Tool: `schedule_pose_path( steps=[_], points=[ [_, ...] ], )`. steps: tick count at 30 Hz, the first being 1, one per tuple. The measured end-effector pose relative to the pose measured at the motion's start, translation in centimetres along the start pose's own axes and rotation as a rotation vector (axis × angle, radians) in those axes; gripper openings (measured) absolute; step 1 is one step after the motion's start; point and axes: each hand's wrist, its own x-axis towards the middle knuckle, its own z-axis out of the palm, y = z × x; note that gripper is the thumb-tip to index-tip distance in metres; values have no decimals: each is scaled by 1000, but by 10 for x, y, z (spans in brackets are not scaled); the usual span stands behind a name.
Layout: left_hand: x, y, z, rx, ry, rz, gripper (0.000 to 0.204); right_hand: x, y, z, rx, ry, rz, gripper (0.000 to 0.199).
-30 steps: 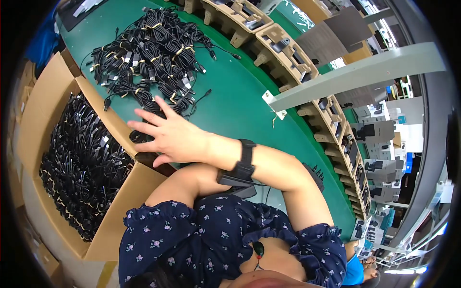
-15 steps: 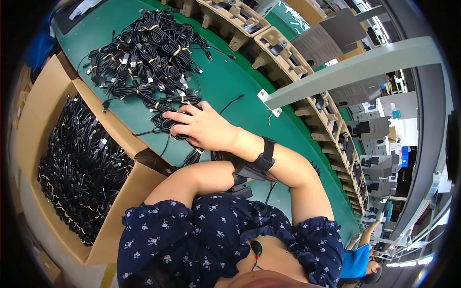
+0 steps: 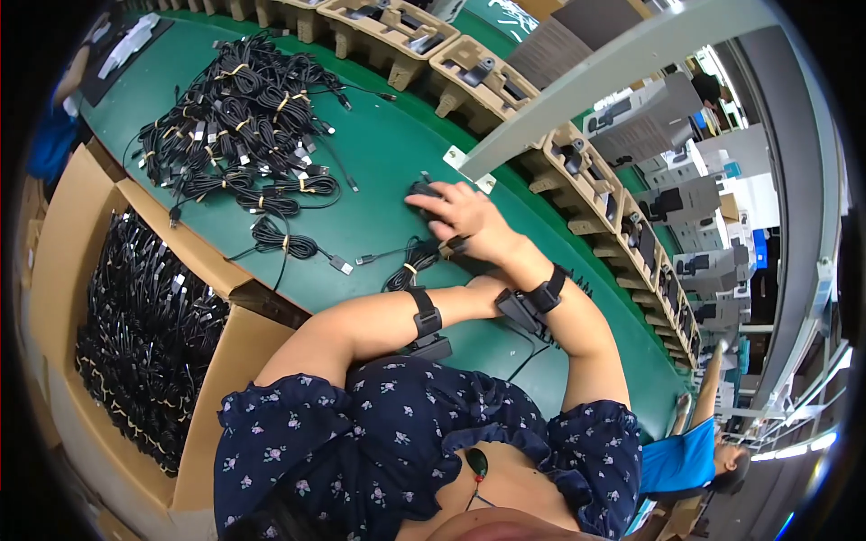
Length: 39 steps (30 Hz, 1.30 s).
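Note:
My right hand (image 3: 474, 224) is over the green table, its fingers bent over a coiled black cable bundle (image 3: 424, 193) that shows past the fingertips. Another dark cable part lies by its palm. My left arm crosses beneath the right one; of my left hand (image 3: 488, 285) only the back shows beside the right wrist, and its fingers are hidden. Close to the right hand rests a banded black cable coil (image 3: 411, 268). Farther left lies a single coil (image 3: 284, 242) with a silver plug. Behind it is a large heap of banded cables (image 3: 244, 126).
An open cardboard box (image 3: 203, 406) full of black cables stands at my left. Moulded pulp trays (image 3: 577, 185) holding black devices line the table's far edge. A grey metal post (image 3: 622, 77) slants over the table. A co-worker in blue (image 3: 681, 460) is at the right.
My right hand has moved right, away from the cable heap, with a cable bundle under its fingers. My left arm has reached farther right. The view has shifted somewhat.

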Motion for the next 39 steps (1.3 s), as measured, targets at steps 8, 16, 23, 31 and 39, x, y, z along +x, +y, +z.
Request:
schedule_pose_path(
  steps=[8,16,23,31,39],
  points=[
    [6,16,-3,165,-92,-214,9,-58,27,-17,-51,27,175,42],
    [10,17,-7,134,-50,-226,9,-57,27,-28,-107,273,330,32],
    [7,3,-4,144,-78,-214,14,-41,34,9,-235,114,442,36],
    [15,17,-8,-577,49,-469,38,-61,29,-29,1060,482,455,20],
    [26,42,-38,-995,171,-508,23,-120,16,-52,1066,807,653,18]
  ],
)
